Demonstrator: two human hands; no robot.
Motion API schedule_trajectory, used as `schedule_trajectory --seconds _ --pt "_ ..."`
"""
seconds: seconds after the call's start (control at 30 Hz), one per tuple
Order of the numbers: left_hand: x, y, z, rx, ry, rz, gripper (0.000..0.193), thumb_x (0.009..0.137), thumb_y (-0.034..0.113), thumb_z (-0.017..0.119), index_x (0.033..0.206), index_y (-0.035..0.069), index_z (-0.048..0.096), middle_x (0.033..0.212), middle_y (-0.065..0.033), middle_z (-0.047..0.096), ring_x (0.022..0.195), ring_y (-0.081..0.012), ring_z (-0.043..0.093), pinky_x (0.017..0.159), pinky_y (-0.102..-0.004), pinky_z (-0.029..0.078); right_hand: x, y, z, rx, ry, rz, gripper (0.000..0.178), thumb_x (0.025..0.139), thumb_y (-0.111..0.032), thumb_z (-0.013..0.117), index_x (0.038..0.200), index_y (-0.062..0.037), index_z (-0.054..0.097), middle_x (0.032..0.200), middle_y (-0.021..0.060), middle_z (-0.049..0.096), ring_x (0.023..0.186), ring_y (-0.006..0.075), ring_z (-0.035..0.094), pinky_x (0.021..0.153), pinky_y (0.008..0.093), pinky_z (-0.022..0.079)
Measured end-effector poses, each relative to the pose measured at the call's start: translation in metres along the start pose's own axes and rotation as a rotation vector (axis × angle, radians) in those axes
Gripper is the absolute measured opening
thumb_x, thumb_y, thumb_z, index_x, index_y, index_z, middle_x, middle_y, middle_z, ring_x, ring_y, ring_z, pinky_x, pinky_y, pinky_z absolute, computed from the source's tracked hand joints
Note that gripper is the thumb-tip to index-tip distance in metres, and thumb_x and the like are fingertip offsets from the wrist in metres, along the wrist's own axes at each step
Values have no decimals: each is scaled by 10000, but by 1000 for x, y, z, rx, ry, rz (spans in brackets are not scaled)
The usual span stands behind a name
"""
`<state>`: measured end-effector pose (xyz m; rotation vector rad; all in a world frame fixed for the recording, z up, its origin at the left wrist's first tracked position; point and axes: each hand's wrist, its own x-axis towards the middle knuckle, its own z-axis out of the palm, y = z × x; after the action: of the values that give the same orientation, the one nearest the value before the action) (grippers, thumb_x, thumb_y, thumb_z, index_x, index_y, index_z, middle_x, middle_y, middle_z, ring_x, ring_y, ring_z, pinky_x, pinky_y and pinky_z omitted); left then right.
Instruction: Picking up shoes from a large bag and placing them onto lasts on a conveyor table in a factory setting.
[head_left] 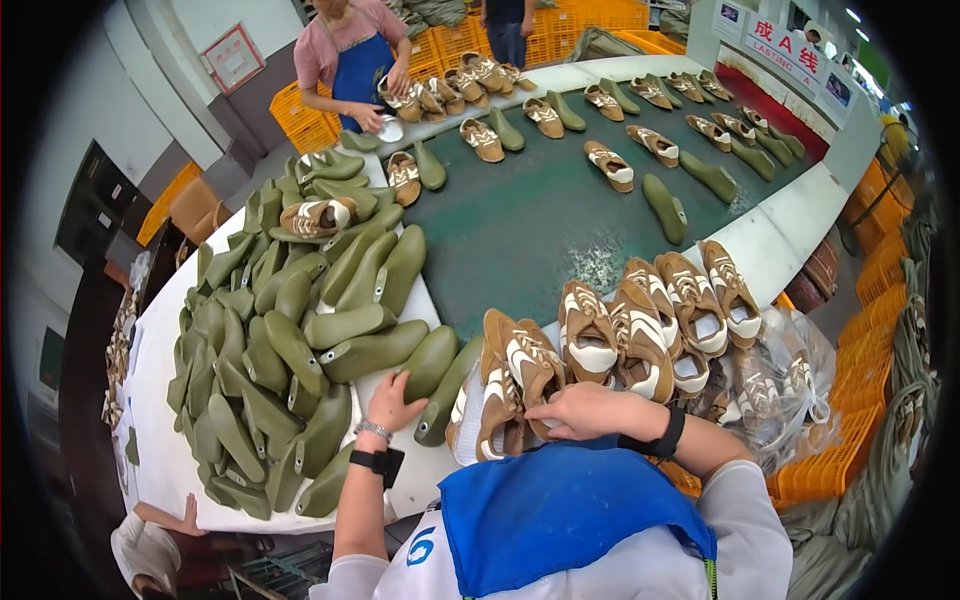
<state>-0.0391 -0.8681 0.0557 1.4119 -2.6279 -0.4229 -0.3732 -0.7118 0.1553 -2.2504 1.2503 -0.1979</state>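
Close to the table's front, my left hand (393, 404) has its thumb and fingers closed around the near end of an olive-green shoe last (430, 363). Another last (447, 395) lies just right of it. My right hand (588, 411) reaches across with its fingers closed on the collar of a brown sneaker with white stripes (530, 362). That shoe leans in a row of similar brown sneakers (588, 335). A white insole-like piece (465, 420) shows beside the row. The right fingertips are partly hidden by the shoe.
A large heap of green lasts (265, 350) covers the white table (160, 420) at left. Sneakers and lasts stand paired on the green conveyor belt (500, 230). A co-worker (355, 60) handles sneakers at the far end. Orange crates (840, 440) and a clear bag of shoes (785, 385) are at right.
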Motion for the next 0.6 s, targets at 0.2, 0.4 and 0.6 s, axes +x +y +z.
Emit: schedule_trajectory --seconds 0.2,0.4,0.6 --pt "12 -9 -4 -30 -35 -326 628 583 352 776 1092 37 586 966 -213 621 867 -334 610 782 -388 490 2 4 -26 -33 189 -88 401 765 -187 598 1153 -115 531 813 134 631 763 323 605 659 415 487" --pt "-5 -34 -18 -544 85 -479 521 611 302 783 971 -44 631 860 -160 665 731 -220 647 691 -319 506 15 -10 -49 -18 157 1 335 778 -207 589 1096 -106 562 879 115 636 774 305 614 642 404 485" --pt "-36 23 -88 -1087 305 -566 386 760 206 696 1021 -57 586 896 -99 646 778 -142 614 708 -267 497 71 -26 -47 305 106 -53 454 823 -256 586 1221 -74 466 1015 153 605 880 283 606 727 371 479"
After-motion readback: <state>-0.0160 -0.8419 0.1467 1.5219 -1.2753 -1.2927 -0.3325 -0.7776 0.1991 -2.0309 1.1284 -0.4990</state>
